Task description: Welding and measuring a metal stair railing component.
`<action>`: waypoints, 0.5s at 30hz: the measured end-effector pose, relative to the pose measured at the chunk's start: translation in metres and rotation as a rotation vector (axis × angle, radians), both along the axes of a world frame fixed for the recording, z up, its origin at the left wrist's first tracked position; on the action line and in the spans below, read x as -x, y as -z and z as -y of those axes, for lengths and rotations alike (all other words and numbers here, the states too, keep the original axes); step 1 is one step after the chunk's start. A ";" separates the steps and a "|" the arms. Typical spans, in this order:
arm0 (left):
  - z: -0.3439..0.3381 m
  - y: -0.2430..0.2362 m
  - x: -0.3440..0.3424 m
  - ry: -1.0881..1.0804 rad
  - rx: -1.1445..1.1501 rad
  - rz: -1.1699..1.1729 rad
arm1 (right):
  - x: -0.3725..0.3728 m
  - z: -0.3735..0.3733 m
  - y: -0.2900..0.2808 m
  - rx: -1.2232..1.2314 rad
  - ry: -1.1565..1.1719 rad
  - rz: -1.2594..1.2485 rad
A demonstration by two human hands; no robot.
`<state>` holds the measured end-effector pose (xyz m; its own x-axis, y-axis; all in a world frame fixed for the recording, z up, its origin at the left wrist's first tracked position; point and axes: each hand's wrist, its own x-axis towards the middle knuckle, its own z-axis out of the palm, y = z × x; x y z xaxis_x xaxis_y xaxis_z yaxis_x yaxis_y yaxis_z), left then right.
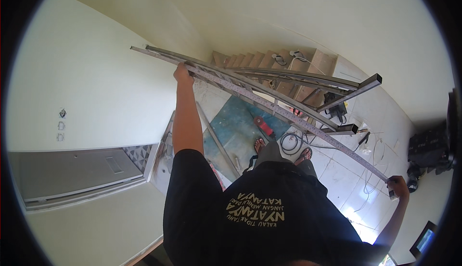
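A pale tape measure (308, 126) with fine markings stretches across in front of me, along a frame of grey square metal tubes (353, 91). My left hand (183, 74), raised at the far left, is closed around the tape's end and a tube there; which fingers press on which is hidden. Low at the far right, my right hand (398, 187) grips the other end of the tape measure, and a small dark-and-light piece shows beneath the fingers. Between the hands the tape runs nearly straight, slanting down to the right.
On the floor are a red power tool (263, 127), a teal sheet (226, 121), a coiled grey cable (288, 143) and a loose metal bar (216, 138). Stairs (250, 61) carrying sandals (279, 59) rise behind the frame. A black machine (335, 106) and a dark bag (427, 145) stand at right.
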<state>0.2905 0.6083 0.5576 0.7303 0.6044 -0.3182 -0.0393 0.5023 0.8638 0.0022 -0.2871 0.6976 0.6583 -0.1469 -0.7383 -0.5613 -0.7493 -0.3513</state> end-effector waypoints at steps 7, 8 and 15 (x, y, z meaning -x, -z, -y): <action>0.031 0.002 -0.016 -0.032 0.065 -0.126 | -0.020 -0.023 0.022 0.008 0.101 0.152; 0.035 0.000 -0.014 -0.001 0.088 -0.098 | -0.031 -0.037 0.021 -0.011 0.039 0.105; 0.056 0.014 -0.024 0.041 0.124 -0.120 | -0.054 -0.060 0.029 0.026 -0.018 0.069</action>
<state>0.3141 0.5519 0.5432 0.7056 0.5257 -0.4750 0.0833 0.6043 0.7924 0.0557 -0.2267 0.6682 0.7102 -0.1533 -0.6872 -0.5230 -0.7682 -0.3692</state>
